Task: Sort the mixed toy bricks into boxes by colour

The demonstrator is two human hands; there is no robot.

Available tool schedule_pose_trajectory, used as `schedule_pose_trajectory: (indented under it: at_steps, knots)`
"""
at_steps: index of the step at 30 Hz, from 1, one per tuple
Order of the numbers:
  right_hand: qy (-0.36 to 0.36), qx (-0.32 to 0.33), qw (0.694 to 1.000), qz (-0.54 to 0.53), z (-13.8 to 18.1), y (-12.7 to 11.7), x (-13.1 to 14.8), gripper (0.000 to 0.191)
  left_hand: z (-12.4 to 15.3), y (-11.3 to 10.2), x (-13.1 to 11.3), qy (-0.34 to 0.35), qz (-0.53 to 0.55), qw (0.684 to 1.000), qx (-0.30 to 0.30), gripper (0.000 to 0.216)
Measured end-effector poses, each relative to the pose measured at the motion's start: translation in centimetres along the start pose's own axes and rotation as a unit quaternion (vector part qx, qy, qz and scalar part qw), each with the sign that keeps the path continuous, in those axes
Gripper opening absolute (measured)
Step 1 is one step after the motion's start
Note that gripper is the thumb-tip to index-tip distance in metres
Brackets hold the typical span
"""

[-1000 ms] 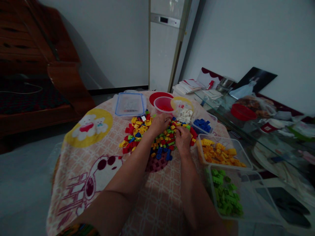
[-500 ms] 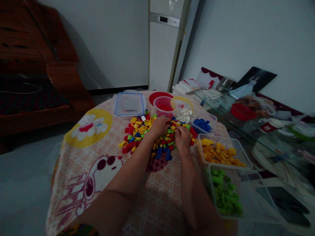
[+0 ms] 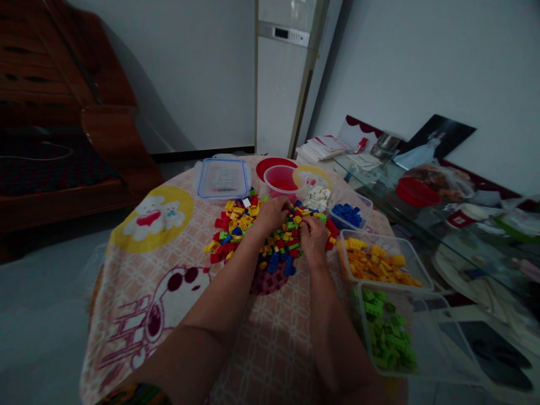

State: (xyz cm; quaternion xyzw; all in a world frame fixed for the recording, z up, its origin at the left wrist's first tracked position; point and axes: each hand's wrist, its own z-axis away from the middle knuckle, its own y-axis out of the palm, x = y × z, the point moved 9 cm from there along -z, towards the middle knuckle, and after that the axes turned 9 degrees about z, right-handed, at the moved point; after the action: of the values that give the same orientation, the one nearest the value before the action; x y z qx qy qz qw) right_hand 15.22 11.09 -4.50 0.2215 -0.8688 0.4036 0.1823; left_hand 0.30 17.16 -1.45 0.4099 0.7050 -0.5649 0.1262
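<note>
A mixed pile of toy building bricks (image 3: 236, 218) in red, yellow, green and blue lies on the cloth-covered table. My left hand (image 3: 273, 215) rests at the far middle of the pile, its fingers curled down among the bricks. On the pile's right side is my right hand (image 3: 313, 237), with thumb and fingers pinched together. Whatever either hand grips is too small or hidden to make out. White bricks (image 3: 317, 198) form a small heap beyond my right hand. To its right, blue bricks (image 3: 346, 215), yellow bricks (image 3: 375, 263) and green bricks (image 3: 388, 332) sit in separate clear boxes.
Behind the pile stands a pink-rimmed tub (image 3: 282, 191) with red pieces, near a red lid (image 3: 270, 167). A clear lid with a blue rim (image 3: 223, 179) lies at the far left. A cluttered glass table (image 3: 422, 225) borders the right side; a wooden bench (image 3: 113, 152) stands left.
Both hands stay at nearly the same places in the pile. The fingers of my left hand have shifted very slightly.
</note>
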Motion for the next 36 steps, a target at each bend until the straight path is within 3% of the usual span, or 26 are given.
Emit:
schedule_pose_trajectory:
  at_steps: [7, 12, 14, 17, 21, 29, 32, 36]
  knots:
    - [0.002, 0.003, 1.0, -0.001, 0.0, 0.2, -0.1, 0.024, -0.3, -1.1, 0.4, -0.008, 0.05, 0.998, -0.042, 0.029]
    - [0.001, 0.01, 1.0, 0.003, 0.0, 0.3, -0.3, 0.023, -0.3, -2.5, 1.3, -0.046, 0.187, 0.975, -0.114, 0.027]
    - [0.0, 0.005, 1.0, 0.001, 0.1, 0.4, -0.4, 0.024, -0.3, -2.5, 2.3, -0.082, 0.281, 0.946, -0.142, 0.027]
    - [-0.004, -0.003, 1.0, -0.002, 0.0, 0.3, -0.4, 0.024, -0.2, -2.1, 3.9, -0.122, 0.428, 0.876, -0.185, 0.022]
    - [-0.011, -0.007, 1.0, -0.004, 0.0, 0.3, -0.3, 0.024, -0.2, -1.8, 5.0, -0.124, 0.525, 0.81, -0.231, 0.029]
    - [-0.003, -0.003, 1.0, -0.009, 0.1, 0.2, -0.2, 0.025, -1.0, -1.1, 4.4, -0.092, 0.546, 0.801, -0.226, 0.074]
    - [0.003, 0.005, 1.0, -0.008, 0.0, 0.1, -0.1, 0.025, -1.2, -0.9, 4.3, -0.087, 0.541, 0.804, -0.23, 0.079]
    - [0.005, 0.016, 1.0, -0.003, -0.1, 0.1, 0.1, 0.025, -1.2, -1.6, 3.9, -0.059, 0.503, 0.835, -0.215, 0.072]
